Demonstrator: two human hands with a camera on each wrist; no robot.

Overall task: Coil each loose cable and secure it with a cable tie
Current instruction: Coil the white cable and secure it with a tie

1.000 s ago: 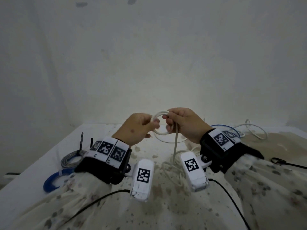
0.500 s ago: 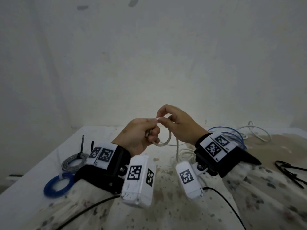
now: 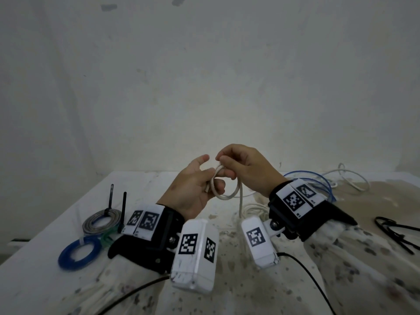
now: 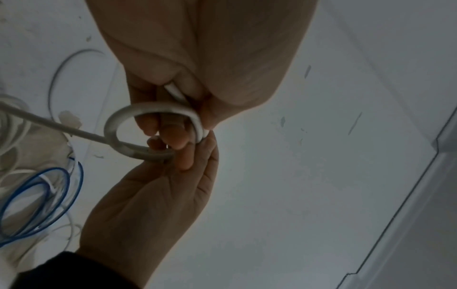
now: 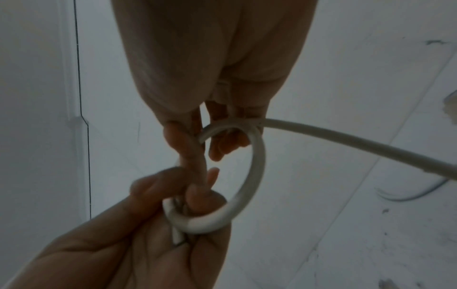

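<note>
A white cable (image 3: 236, 189) is bent into one small loop, held in the air between both hands above the table. My left hand (image 3: 195, 185) grips the loop's left side, with the cable's cut end (image 4: 174, 91) lying in its palm. My right hand (image 3: 241, 164) pinches the loop's top, some fingers passing through the ring (image 5: 256, 166). The rest of the white cable (image 3: 240, 205) hangs down to a loose heap (image 3: 254, 210) on the table.
At the left lie a grey coil (image 3: 102, 221) with upright black ties, a blue coil (image 3: 79, 252) and a small green one (image 3: 109, 237). Loose blue cable (image 3: 318, 185) and white cable (image 3: 350, 178) lie at the back right. Black ties (image 3: 395, 230) lie at the right.
Both hands have lifted the loop higher. My left hand has turned palm-up and its thumb has come away from the loop, and my right hand has shifted its pinch along the top.
</note>
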